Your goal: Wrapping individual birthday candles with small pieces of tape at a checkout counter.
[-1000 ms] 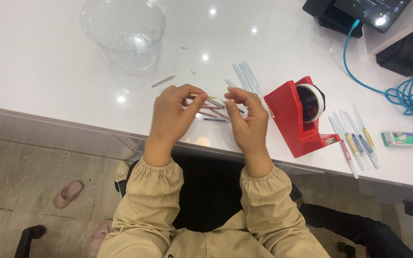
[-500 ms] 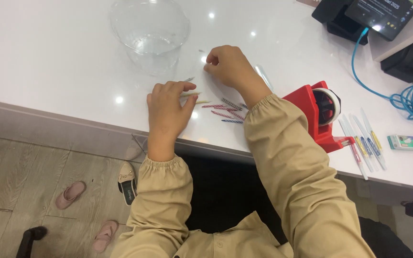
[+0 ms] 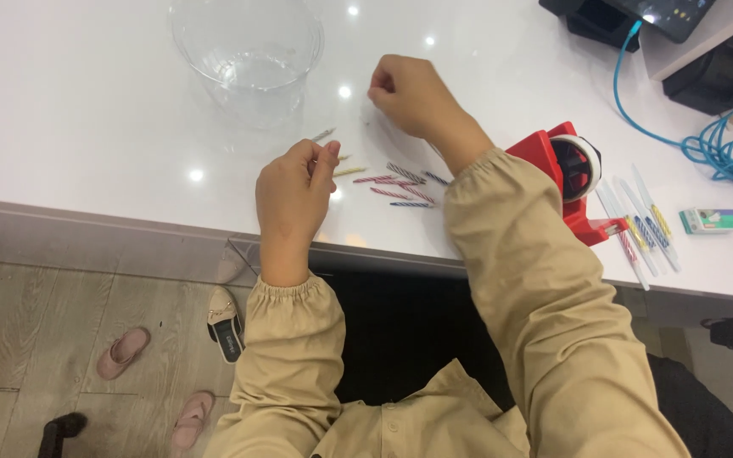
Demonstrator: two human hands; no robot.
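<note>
Left hand [image 3: 292, 193] sits near the front edge of the white table [image 3: 78, 110], fingers curled in, thumb and forefinger pinched on what looks like one thin striped candle [image 3: 324, 134] poking out past the fingertips; too small to be sure it's gripped rather than just touched. Right hand [image 3: 411, 95] is reached further out over the table, closed in a loose fist, knuckles up; can't tell if anything is inside it. Loose striped candles [image 3: 400, 182], pink, blue and yellow, lie scattered flat on the table between the two hands, just right of the left hand and under the right forearm. Clear plastic bowl [image 3: 248, 51] stands upright at the back, left of the right hand. Red tape dispenser [image 3: 566, 178] is beside the right sleeve, with packed candle sleeves [image 3: 638, 222] lying just right of it and a blue cable [image 3: 689, 140] behind.
</note>
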